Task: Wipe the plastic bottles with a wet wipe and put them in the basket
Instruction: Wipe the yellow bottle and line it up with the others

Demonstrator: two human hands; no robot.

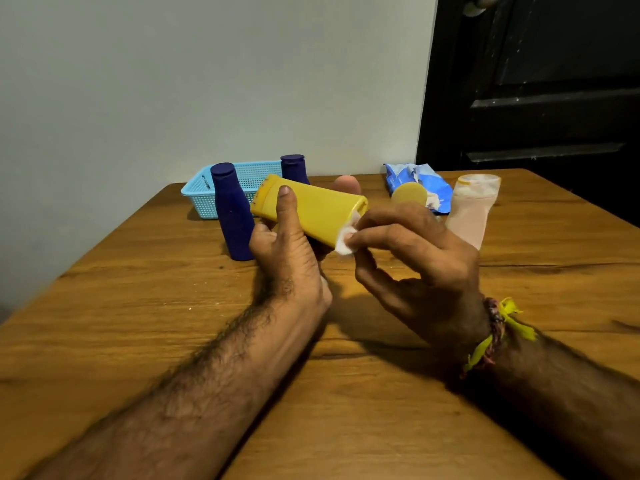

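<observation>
- The yellow bottle [311, 209] is smooth plastic, flat-sided and long. It is held up above the desk [346, 393], lying on its side. Its long way runs from upper left to lower right, with the cap end at the left.
- The left hand [287, 251] grips the yellow bottle from below, thumb pressed across its top side.
- The right hand [415, 258] pinches a small white wipe [346, 239] in its fingers [367, 237] and holds it against the bottle's right end.
- Two dark blue bottles: one blue bottle [232, 216] stands upright on the desk just left of the left hand. It is round with a narrow neck. The far bottle [294, 168] stands behind the yellow one, by the basket.
- One pale see-through bottle [472, 209] stands at the right.
- One round yellow lid or end [409, 195] shows behind the right hand. I cannot tell what it is part of.
- One light blue basket [242, 181], plastic with many small holes, sits at the back left. I cannot tell if the far bottle is inside it.
- One crinkly blue and white pack [419, 183] lies at the back right.
- The desk is brown wood with dark grain lines.
</observation>
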